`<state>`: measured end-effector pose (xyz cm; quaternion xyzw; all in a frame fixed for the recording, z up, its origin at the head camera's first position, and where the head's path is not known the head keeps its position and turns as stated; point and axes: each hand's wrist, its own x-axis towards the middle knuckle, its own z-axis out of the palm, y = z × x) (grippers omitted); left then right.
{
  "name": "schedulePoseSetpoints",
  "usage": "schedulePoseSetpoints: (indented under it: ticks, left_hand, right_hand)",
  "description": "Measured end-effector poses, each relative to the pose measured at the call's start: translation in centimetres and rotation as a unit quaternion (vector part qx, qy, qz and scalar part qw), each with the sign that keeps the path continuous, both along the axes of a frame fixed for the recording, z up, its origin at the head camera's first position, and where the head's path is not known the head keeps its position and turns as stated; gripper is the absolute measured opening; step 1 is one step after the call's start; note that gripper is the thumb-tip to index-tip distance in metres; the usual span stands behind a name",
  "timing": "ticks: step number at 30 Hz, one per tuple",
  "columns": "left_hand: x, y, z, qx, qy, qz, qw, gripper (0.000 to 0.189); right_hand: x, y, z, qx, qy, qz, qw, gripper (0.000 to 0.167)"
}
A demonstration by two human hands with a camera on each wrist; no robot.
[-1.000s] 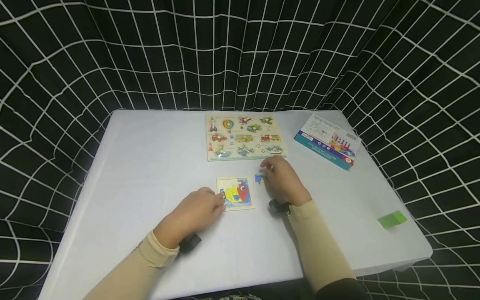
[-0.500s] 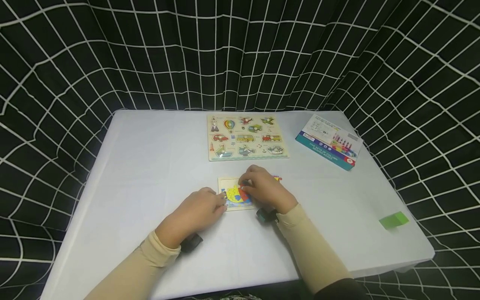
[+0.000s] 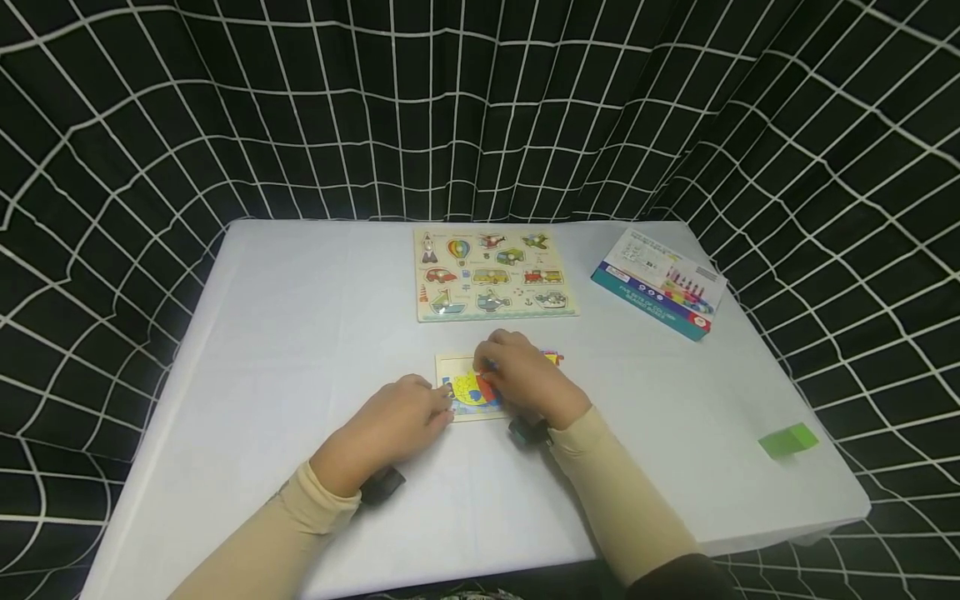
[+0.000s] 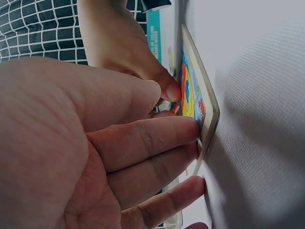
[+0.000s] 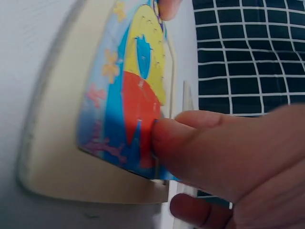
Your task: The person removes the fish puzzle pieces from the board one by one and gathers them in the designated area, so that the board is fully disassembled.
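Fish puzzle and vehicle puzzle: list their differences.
The fish puzzle is smaller than the vehicle puzzle. The fish puzzle forms one picture; the vehicle puzzle shows many. The left hand and right hand are at the fish puzzle, while the vehicle puzzle lies untouched. Both are pale, brightly pictured boards.

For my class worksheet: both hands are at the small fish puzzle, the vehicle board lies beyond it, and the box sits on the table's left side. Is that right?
Not quite: the box sits on the right side of the table, as the head view shows. The left hand and right hand are at the small fish puzzle, with the vehicle board beyond it.
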<state>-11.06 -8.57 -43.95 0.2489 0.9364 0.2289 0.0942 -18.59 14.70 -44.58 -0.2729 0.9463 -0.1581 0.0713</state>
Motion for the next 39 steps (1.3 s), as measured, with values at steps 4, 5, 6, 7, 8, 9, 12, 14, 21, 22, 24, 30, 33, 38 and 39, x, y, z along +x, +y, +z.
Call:
schedulePoseSetpoints:
  ticks: [4, 5, 6, 7, 8, 9, 12, 14, 21, 22, 24, 30, 33, 38, 39]
  left_hand:
    - [0.0, 0.1, 0.0, 0.003, -0.001, -0.001, 1.0000, 0.031]
    - [0.0, 0.1, 0.0, 0.004, -0.003, -0.001, 1.0000, 0.031]
    - [0.0, 0.1, 0.1, 0.004, -0.002, -0.002, 1.0000, 0.031]
    - [0.0, 0.2, 0.2, 0.004, -0.003, -0.002, 1.0000, 0.031]
    - [0.0, 0.2, 0.2, 0.004, -0.004, -0.003, 1.0000, 0.031]
    - [0.0, 0.2, 0.2, 0.003, -0.004, -0.003, 1.0000, 0.031]
    - [0.0, 0.2, 0.3, 0.002, -0.003, -0.005, 1.0000, 0.031]
    - [0.1, 0.3, 0.3, 0.002, -0.006, -0.004, 1.0000, 0.031]
    - [0.0, 0.3, 0.2, 0.000, -0.008, 0.001, 1.0000, 0.032]
    - [0.0, 0.3, 0.2, -0.001, -0.009, 0.002, 1.0000, 0.032]
    - [0.0, 0.2, 0.2, -0.005, -0.012, 0.003, 0.9999, 0.032]
    - [0.1, 0.0, 0.1, -0.009, -0.019, 0.008, 0.9998, 0.033]
    - [0.1, 0.1, 0.0, -0.009, -0.017, 0.009, 0.9998, 0.034]
    - [0.0, 0.2, -0.2, -0.011, -0.018, 0.012, 0.9997, 0.036]
    - [0.0, 0.2, -0.2, -0.010, -0.019, 0.012, 0.9997, 0.036]
  right_hand:
    - [0.2, 0.4, -0.2, -0.035, 0.007, -0.019, 0.9992, 0.021]
    - [0.2, 0.5, -0.1, -0.045, 0.008, -0.026, 0.9986, 0.021]
    - [0.2, 0.6, -0.1, -0.054, 0.008, -0.033, 0.9980, 0.021]
    - [0.2, 0.7, 0.0, -0.062, 0.007, -0.038, 0.9973, 0.021]
    - [0.2, 0.8, 0.1, -0.068, 0.005, -0.044, 0.9967, 0.020]
    - [0.2, 0.9, 0.2, -0.072, 0.002, -0.049, 0.9962, 0.019]
    - [0.3, 1.0, 0.6, -0.072, -0.016, -0.058, 0.9956, 0.018]
    - [0.4, 1.1, 0.8, -0.070, -0.030, -0.061, 0.9952, 0.015]
    - [0.0, 3.1, 1.9, -0.121, -0.045, -0.091, 0.9874, 0.009]
    - [-0.2, 3.9, 2.2, -0.133, -0.043, -0.106, 0.9844, 0.010]
    - [-0.8, 5.9, 2.8, -0.146, -0.043, -0.142, 0.9783, 0.013]
    - [-2.2, 11.9, 2.6, -0.103, -0.108, -0.239, 0.9595, 0.022]
    - [-2.3, 13.3, 1.8, -0.091, -0.157, -0.259, 0.9486, 0.025]
    - [-2.1, 13.7, 0.9, -0.096, -0.175, -0.272, 0.9415, 0.025]
    - [-2.1, 13.6, 0.8, -0.097, -0.174, -0.274, 0.9408, 0.025]
